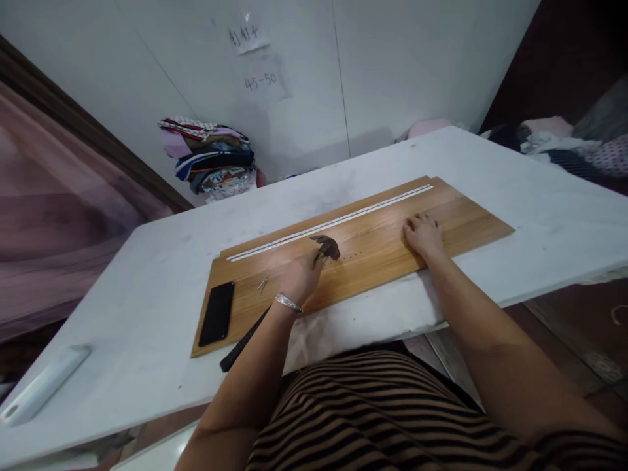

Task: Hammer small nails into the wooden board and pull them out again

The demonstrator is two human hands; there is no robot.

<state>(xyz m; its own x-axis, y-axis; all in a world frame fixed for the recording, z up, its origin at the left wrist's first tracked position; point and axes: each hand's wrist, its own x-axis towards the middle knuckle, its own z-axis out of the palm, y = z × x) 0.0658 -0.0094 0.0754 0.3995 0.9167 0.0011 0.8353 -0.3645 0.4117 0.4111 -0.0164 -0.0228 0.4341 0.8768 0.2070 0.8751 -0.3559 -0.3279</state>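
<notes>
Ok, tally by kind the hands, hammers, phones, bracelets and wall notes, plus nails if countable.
Hands: 2 (left hand, right hand)
Hammer: 1
Phone: 1
Bracelet: 1
Wall notes: 2
Total: 7
Nails left out: too small to count.

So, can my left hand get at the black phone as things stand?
Probably yes: the black phone lies uncovered on the wood-grain board, close to your left hand. That hand grips a hammer, so it would likely need to put it down first.
</notes>
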